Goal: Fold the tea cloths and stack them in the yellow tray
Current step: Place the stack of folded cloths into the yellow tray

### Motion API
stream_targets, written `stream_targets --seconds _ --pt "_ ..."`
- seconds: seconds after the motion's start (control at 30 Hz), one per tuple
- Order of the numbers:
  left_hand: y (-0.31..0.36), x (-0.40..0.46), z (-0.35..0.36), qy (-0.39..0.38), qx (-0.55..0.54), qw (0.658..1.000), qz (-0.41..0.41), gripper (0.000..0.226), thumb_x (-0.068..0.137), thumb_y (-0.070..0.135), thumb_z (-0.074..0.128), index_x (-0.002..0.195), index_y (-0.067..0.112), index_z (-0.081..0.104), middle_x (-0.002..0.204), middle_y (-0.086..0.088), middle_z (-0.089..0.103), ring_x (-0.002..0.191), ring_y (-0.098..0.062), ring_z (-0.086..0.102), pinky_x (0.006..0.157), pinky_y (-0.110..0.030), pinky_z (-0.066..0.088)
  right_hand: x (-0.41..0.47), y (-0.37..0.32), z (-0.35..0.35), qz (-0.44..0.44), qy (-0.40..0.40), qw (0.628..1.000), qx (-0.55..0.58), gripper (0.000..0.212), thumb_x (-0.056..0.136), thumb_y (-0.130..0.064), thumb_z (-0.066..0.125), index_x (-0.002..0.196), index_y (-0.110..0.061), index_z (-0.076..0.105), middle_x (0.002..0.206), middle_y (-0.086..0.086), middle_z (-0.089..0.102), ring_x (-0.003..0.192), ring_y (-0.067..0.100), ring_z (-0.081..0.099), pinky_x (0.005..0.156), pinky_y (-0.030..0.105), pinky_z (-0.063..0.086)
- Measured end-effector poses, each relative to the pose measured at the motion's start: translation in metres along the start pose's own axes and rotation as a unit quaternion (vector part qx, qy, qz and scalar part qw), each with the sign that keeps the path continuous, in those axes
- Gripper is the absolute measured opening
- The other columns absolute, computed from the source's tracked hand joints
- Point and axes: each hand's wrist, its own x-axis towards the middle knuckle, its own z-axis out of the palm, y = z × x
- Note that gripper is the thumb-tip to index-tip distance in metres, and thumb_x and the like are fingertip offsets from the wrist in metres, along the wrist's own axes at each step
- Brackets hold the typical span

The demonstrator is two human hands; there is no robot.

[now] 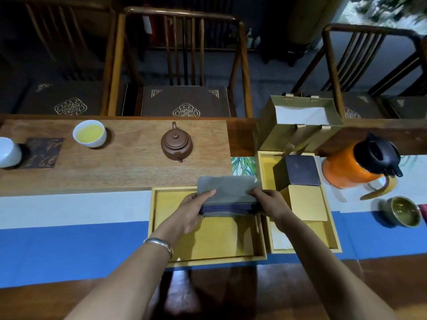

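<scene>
A stack of folded tea cloths [227, 190], grey on top with a dark purple one [227, 207] showing at its near edge, hangs over the far part of the yellow tray [208, 257]. My left hand [191, 211] grips the stack's left side, thumb on top and fingers underneath. My right hand [269, 202] grips its right side the same way. The tray's yellow floor below the stack is bare.
A second yellow tray [332, 239] to the right holds a dark box [301, 169] and a yellow box [307, 202]. Behind stand a gold paper bag [298, 137], a brown teapot [176, 144], a cup of tea [90, 133] and an orange kettle [360, 165]. A small bowl [403, 211] sits far right.
</scene>
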Motion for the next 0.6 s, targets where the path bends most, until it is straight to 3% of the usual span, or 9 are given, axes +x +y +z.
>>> stream_targets --seconds 0.07,0.13,0.23,0.33,0.4,0.47,0.53,0.6 --pt "-0.002 0.001 -0.001 0.008 0.027 1.0 0.002 0.078 0.061 0.044 0.082 0.124 0.009 0.052 0.115 -0.012 0.066 0.109 -0.024 0.062 0.097 -0.037 0.05 0.001 0.001 0.002 -0.015 0.016 0.999 -0.032 0.022 0.086 -0.034 0.065 0.093 -0.014 0.06 0.102 0.012 0.065 0.094 0.025 0.064 0.08 0.038 0.058" --pt "-0.006 0.002 0.0 0.03 0.084 0.996 0.007 0.072 0.066 0.046 0.081 0.124 0.012 0.052 0.114 -0.008 0.066 0.108 -0.023 0.061 0.102 -0.042 0.047 0.002 0.004 0.003 -0.064 0.051 0.985 -0.153 0.025 0.084 -0.039 0.067 0.091 -0.016 0.06 0.091 0.002 0.066 0.082 0.014 0.064 0.064 0.026 0.056" --pt "-0.005 0.004 0.006 0.085 0.155 0.984 0.015 0.063 0.071 0.048 0.079 0.119 0.015 0.055 0.109 -0.004 0.067 0.101 -0.02 0.061 0.094 -0.038 0.05 0.006 0.004 0.008 -0.102 0.096 0.956 -0.259 0.028 0.084 -0.039 0.067 0.095 -0.014 0.06 0.084 -0.004 0.063 0.074 0.009 0.062 0.06 0.023 0.055" --pt "0.005 0.004 0.011 0.128 0.195 0.972 0.02 0.052 0.072 0.048 0.078 0.107 0.016 0.058 0.099 -0.002 0.067 0.085 -0.015 0.062 0.064 -0.026 0.048 0.008 0.004 0.012 -0.06 0.086 0.971 -0.217 0.033 0.085 -0.041 0.066 0.097 -0.011 0.059 0.089 0.004 0.065 0.081 0.018 0.065 0.072 0.035 0.059" --pt "0.01 0.002 0.012 0.146 0.218 0.965 0.026 0.044 0.07 0.046 0.08 0.095 0.016 0.06 0.092 -0.002 0.068 0.078 -0.013 0.062 0.057 -0.025 0.045 0.007 0.004 0.012 -0.043 0.079 0.974 -0.207 0.033 0.085 -0.042 0.064 0.096 -0.012 0.058 0.089 0.005 0.065 0.081 0.02 0.065 0.071 0.034 0.059" --pt "0.015 0.001 0.011 0.158 0.228 0.96 0.033 0.041 0.068 0.044 0.083 0.084 0.017 0.057 0.086 -0.002 0.067 0.077 -0.014 0.063 0.061 -0.028 0.05 0.005 0.004 0.013 -0.022 0.074 0.979 -0.191 0.031 0.086 -0.043 0.063 0.09 -0.013 0.056 0.088 0.005 0.063 0.082 0.021 0.063 0.071 0.034 0.058" --pt "0.019 0.0 0.01 0.146 0.227 0.963 0.022 0.042 0.067 0.042 0.084 0.087 0.014 0.059 0.089 -0.005 0.068 0.083 -0.019 0.066 0.075 -0.036 0.058 0.004 0.003 0.012 0.003 0.055 0.983 -0.176 0.029 0.088 -0.044 0.059 0.086 -0.016 0.054 0.089 0.006 0.061 0.086 0.023 0.062 0.078 0.039 0.058" --pt "0.023 -0.002 0.009 0.126 0.224 0.966 -0.003 0.044 0.068 0.039 0.084 0.093 0.01 0.063 0.096 -0.008 0.07 0.09 -0.024 0.068 0.084 -0.039 0.058 0.003 0.001 0.011 0.031 0.025 0.991 -0.127 0.034 0.087 -0.045 0.06 0.097 -0.014 0.053 0.096 0.007 0.059 0.091 0.024 0.06 0.078 0.039 0.057"
